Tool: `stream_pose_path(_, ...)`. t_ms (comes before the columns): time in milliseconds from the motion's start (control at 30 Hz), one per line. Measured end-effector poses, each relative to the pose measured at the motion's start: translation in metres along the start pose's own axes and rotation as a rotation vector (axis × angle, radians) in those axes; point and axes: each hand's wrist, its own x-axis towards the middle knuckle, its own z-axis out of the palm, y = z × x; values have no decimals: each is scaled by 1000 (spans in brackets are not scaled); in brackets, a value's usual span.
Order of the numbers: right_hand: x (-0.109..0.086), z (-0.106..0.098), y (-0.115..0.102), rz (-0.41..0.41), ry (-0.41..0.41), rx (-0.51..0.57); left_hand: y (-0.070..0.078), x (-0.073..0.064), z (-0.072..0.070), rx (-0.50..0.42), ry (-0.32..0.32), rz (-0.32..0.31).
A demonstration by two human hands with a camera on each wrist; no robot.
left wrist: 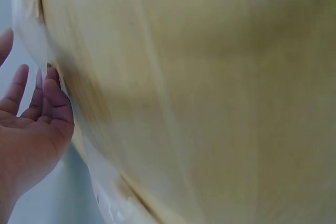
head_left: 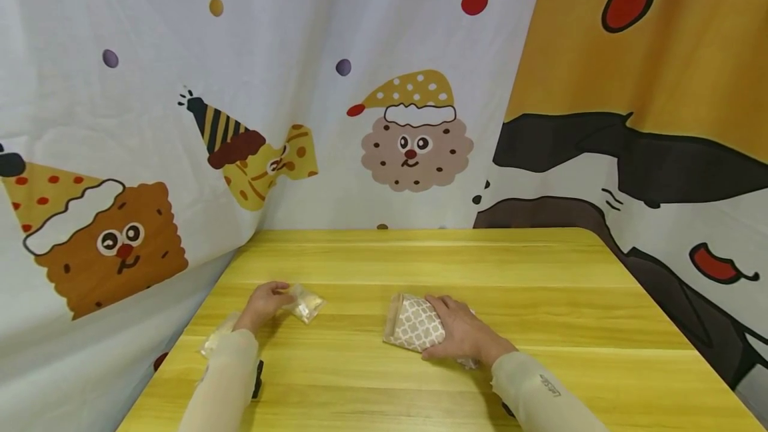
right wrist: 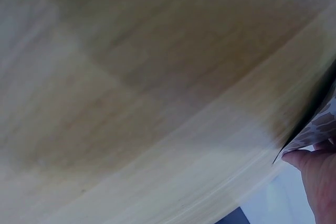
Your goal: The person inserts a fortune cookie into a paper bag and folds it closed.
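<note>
The left hand (head_left: 264,305) pinches the clear packet (head_left: 309,305) by its edge, so it could slip free, while the right hand (head_left: 461,332) grips the patterned pouch (head_left: 417,325) near the middle of the surface (head_left: 354,379) and might crumple it by squeezing

You face a yellow wood-grain counter (head_left: 336,385). Behind the counter you see white cloth (head_left: 288,19) printed with dots and a round biscuit (head_left: 396,165) in a hat; left of the counter, a square, brown biscuit (head_left: 108,279); behind the counter's right part, an orange-yellow print (head_left: 570,65).
</note>
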Motion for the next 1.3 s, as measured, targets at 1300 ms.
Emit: stream_pose_path(1300, 0, 3, 0, 20, -11, 15, 59, -21, 81, -672, -139, 62)
